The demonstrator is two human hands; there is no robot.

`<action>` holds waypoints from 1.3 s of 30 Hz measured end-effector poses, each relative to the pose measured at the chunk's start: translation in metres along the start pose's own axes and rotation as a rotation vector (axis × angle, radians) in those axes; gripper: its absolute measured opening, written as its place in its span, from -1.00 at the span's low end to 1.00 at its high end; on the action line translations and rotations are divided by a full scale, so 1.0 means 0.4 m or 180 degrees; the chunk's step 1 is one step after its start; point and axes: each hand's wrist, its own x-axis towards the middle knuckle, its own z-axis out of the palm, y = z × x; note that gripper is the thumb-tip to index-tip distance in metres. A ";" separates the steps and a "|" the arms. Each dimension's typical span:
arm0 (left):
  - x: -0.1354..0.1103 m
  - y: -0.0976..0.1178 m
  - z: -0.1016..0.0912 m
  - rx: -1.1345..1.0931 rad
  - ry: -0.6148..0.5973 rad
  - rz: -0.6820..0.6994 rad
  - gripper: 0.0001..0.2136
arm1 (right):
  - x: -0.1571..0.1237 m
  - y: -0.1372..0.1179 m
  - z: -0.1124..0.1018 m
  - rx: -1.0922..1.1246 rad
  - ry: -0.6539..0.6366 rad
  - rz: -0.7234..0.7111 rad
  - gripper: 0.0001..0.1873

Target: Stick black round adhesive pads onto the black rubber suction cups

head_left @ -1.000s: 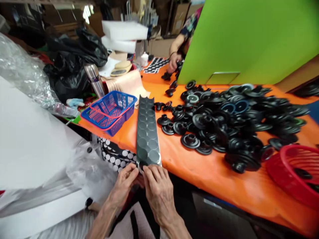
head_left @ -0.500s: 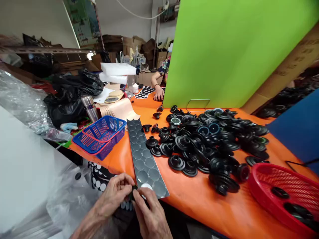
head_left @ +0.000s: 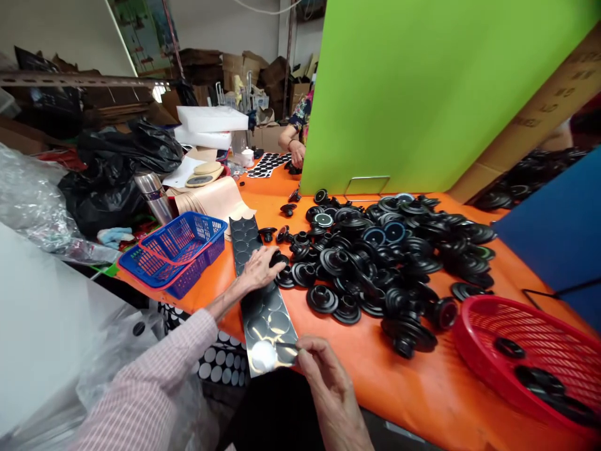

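My left hand (head_left: 259, 268) reaches over a strip of round black stickers (head_left: 265, 313), its fingers closed on a black lid knob (head_left: 280, 257) at the near-left edge of the pile. My right hand (head_left: 328, 382) pinches a thin dark round sticker (head_left: 286, 346), seen nearly edge-on, between thumb and index finger. It is held just above the strip's near end, where a bare white circle (head_left: 263, 356) shows. The big pile of black lid knobs (head_left: 375, 250) lies on the orange tabletop (head_left: 300, 326), right of the strip.
A blue basket (head_left: 176, 247) stands left of the strip, a red basket (head_left: 530, 357) with several black parts at the right. A green panel (head_left: 399, 94) rises behind the pile. A steel flask (head_left: 154, 195) stands far left. Across the table is a co-worker's hand (head_left: 295, 152).
My left hand has left my right hand and moved forward to the pile's edge. My right hand has shifted right with the dark sticker. The view has turned slightly.
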 end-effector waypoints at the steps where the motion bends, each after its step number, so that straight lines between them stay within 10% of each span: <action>1: 0.034 -0.010 0.012 -0.0146 -0.0021 -0.0041 -0.76 | -0.004 -0.001 -0.013 -0.0080 -0.0057 -0.0068 -0.67; 7: 0.065 -0.055 -0.012 -0.1359 0.0106 -0.0709 -0.89 | 0.002 0.007 -0.057 -0.0609 -0.0339 -0.0153 -0.73; 16: -0.170 -0.034 -0.060 -0.3206 -0.0173 -0.1914 -0.78 | 0.033 0.003 -0.025 -0.0522 -0.0324 -0.0446 -0.62; 23: -0.282 -0.012 -0.048 -0.3252 -0.0456 -0.1422 -0.81 | 0.042 -0.025 0.005 0.0390 -0.0104 0.0453 -0.65; 39: -0.363 0.007 -0.027 -0.3173 -0.0675 -0.1472 -0.58 | 0.033 0.019 0.105 0.0376 0.0624 0.0091 -0.72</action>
